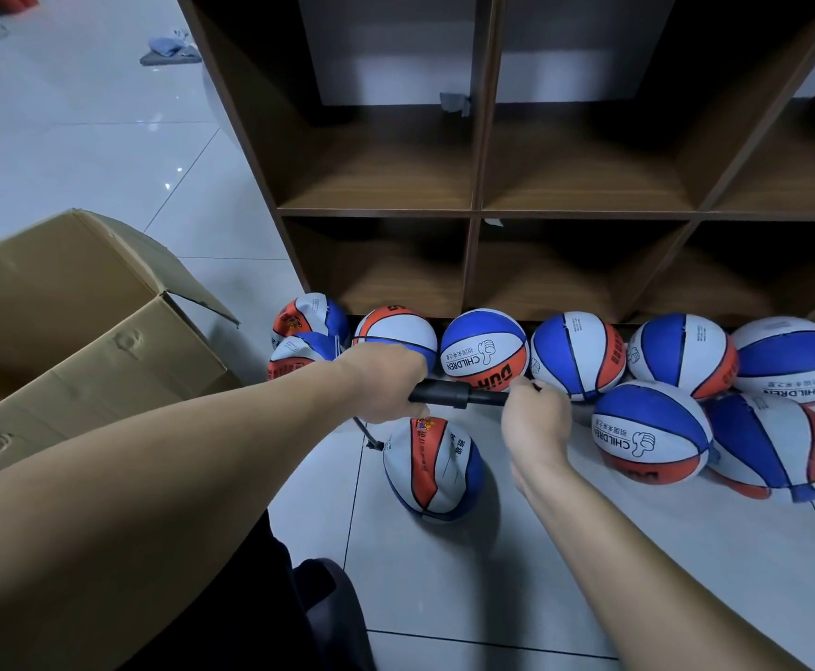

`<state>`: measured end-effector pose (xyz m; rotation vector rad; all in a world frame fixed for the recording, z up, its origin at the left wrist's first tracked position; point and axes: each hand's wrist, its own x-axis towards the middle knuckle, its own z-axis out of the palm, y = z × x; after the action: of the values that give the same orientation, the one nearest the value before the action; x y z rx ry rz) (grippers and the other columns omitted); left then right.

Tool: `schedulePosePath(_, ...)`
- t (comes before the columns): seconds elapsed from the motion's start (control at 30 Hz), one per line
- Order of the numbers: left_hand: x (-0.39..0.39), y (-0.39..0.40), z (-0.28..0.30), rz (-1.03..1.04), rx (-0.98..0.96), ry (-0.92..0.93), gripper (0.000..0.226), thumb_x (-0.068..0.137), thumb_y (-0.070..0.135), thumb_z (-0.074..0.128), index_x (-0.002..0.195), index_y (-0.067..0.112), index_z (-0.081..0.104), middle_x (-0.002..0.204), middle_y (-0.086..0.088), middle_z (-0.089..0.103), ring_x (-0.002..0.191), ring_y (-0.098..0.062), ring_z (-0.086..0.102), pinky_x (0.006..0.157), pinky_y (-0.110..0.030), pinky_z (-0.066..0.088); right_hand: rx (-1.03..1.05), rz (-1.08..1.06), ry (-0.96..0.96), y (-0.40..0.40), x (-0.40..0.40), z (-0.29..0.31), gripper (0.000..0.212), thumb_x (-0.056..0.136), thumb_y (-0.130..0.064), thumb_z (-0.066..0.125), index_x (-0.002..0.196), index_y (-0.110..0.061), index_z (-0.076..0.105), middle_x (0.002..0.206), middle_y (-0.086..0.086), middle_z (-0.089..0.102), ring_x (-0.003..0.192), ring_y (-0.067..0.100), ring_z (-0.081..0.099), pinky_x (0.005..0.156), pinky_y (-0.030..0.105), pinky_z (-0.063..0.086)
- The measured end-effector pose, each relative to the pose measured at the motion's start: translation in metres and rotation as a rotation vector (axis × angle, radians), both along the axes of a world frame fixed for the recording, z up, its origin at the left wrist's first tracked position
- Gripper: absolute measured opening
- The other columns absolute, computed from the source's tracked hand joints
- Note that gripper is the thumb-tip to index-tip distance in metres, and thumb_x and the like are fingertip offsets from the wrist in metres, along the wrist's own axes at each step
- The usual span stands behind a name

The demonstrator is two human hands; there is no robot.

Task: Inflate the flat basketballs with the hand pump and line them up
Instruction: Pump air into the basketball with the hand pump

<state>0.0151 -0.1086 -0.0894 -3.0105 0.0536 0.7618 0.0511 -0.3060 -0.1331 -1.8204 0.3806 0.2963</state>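
Both hands on pump: left hand gripping barrel, right hand gripping handle. Hose down to flat ball (floor, near shelf).

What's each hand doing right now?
Left hand: grips the pump barrel.
Right hand: grips the pump's handle end.

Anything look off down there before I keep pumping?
Two things. The ball being pumped is still caved in and creased. At the row's left end, two flat balls lie stacked against the shelf instead of lined up. A scrap of tape hangs off the shelf divider. Nothing spilled.
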Motion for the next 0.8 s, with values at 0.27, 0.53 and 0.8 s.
schedulePosePath(0.27, -0.001, -0.012, -0.001, -0.037, -0.021, -0.035, 0.028, 0.103, 0.053, 0.063, 0.094, 0.027, 0.054, 0.078, 0.006, 0.057, 0.066, -0.013, 0.053, 0.064, -0.033, 0.044, 0.051, 0.020, 0.037, 0.010, -0.014, 0.005, 0.026, 0.102, -0.013, 0.051, 0.076, -0.014, 0.045, 0.069, 0.000, 0.047, 0.061, 0.019, 0.040, 0.056, 0.032, 0.033)
schedulePosePath(0.53, 0.000, -0.017, -0.001, -0.044, -0.053, -0.043, 0.030, 0.103, 0.054, 0.062, 0.096, 0.025, 0.057, 0.078, 0.006, 0.056, 0.067, -0.013, 0.053, 0.063, -0.033, 0.042, 0.084, 0.111, 0.089, 0.014, -0.012, 0.003, 0.024, 0.100, -0.017, 0.051, 0.076, -0.013, 0.047, 0.066, 0.002, 0.045, 0.064, 0.025, 0.040, 0.060, 0.033, 0.035)
schedulePosePath(0.8, 0.003, -0.003, 0.000, 0.055, -0.103, -0.002, 0.024, 0.101, 0.049, 0.067, 0.095, 0.026, 0.063, 0.081, 0.003, 0.063, 0.076, -0.019, 0.062, 0.067, -0.035, 0.051, -0.009, 0.172, 0.058, -0.007, 0.014, 0.006, 0.025, 0.096, -0.022, 0.056, 0.075, -0.018, 0.043, 0.064, 0.000, 0.036, 0.064, 0.023, 0.033, 0.061, 0.036, 0.028)
